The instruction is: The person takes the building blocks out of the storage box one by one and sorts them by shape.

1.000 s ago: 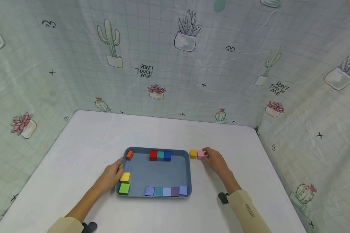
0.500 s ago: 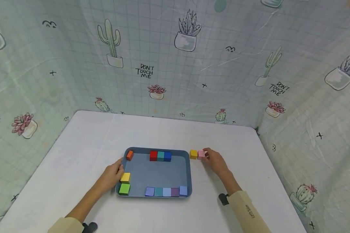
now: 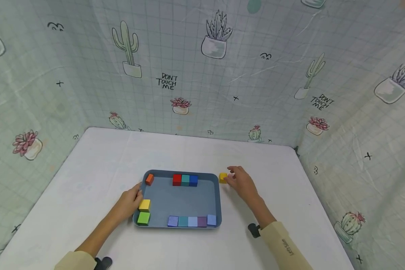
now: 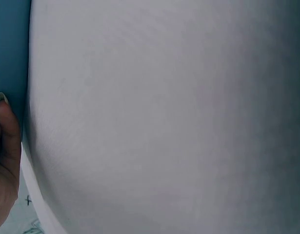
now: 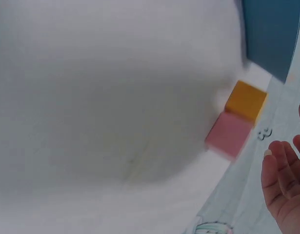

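From the head camera, I am sitting at a white table (image 3: 98,165) with a shallow blue-grey rectangular tray (image 3: 185,198) in front of me. My left hand (image 3: 129,204) is resting against the tray's left rim, fingers relaxed and holding nothing, beside a yellow cube (image 3: 144,205) and a green cube (image 3: 143,218) inside it. My right hand (image 3: 241,182) is hovering just right of the tray, covering the small pink cube; an orange-yellow wooden cube (image 3: 223,177) is peeking out at my fingertips.

From the left wrist camera, my thumb (image 4: 6,131) is lying along the tray's edge (image 4: 10,48).

From the right wrist camera, the small pink cube (image 5: 229,135) is touching the orange-yellow cube, both on the table just outside the tray corner. My fingers (image 5: 281,170) are spread and empty, near the pink cube but apart from it. To pinch it cleanly, I am judging I should close on its free sides without nudging its neighbour.
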`<action>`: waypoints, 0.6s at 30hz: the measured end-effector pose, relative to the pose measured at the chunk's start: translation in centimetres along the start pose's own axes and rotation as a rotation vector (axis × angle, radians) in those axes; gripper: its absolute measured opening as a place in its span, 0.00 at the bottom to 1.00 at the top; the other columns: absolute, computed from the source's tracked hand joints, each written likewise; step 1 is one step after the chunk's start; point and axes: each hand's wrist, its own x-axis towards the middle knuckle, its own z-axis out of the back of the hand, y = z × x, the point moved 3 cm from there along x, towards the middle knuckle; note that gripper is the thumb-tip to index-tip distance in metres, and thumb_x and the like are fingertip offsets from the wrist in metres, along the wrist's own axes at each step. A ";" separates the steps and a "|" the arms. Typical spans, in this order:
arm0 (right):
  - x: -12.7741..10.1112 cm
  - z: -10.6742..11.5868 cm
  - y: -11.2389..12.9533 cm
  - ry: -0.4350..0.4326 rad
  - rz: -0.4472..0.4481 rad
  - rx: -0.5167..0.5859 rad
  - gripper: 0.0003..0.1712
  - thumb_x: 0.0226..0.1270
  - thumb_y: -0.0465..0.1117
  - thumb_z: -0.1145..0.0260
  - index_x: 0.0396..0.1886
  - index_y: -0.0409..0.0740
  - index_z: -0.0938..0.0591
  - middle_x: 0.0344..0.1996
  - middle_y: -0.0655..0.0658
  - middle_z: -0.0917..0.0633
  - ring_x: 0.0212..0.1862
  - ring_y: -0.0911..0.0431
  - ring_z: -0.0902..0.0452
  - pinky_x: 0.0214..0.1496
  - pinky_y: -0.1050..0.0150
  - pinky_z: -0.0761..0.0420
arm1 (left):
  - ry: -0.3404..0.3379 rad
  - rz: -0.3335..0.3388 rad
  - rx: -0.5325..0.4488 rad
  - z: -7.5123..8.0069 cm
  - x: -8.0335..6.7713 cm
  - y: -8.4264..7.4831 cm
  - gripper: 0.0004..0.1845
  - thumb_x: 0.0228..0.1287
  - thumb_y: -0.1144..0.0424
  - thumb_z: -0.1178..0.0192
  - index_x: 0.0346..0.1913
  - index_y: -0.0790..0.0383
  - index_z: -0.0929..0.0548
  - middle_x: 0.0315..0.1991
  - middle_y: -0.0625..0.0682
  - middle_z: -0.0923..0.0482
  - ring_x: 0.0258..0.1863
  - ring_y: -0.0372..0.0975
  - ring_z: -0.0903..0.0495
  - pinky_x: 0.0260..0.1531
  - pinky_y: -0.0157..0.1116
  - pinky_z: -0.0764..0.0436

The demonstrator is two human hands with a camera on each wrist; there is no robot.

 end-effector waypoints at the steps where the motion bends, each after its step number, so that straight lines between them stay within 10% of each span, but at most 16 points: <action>1: 0.1 -0.1 0.4 -0.002 0.017 0.012 0.23 0.57 0.41 0.29 0.53 0.39 0.22 0.41 0.43 0.21 0.38 0.54 0.23 0.38 0.62 0.22 | -0.002 0.000 0.000 0.0 0.0 0.0 0.26 0.68 0.70 0.55 0.65 0.82 0.41 0.19 0.49 0.40 0.19 0.38 0.36 0.18 0.31 0.34; 18: 0.3 -2.8 4.4 0.156 0.097 0.085 0.23 0.59 0.42 0.31 0.55 0.42 0.23 0.38 0.47 0.20 0.32 0.60 0.29 0.33 0.70 0.25 | -0.003 0.006 0.006 0.0 0.0 -0.3 0.26 0.68 0.70 0.56 0.64 0.83 0.42 0.19 0.49 0.40 0.19 0.38 0.35 0.18 0.31 0.34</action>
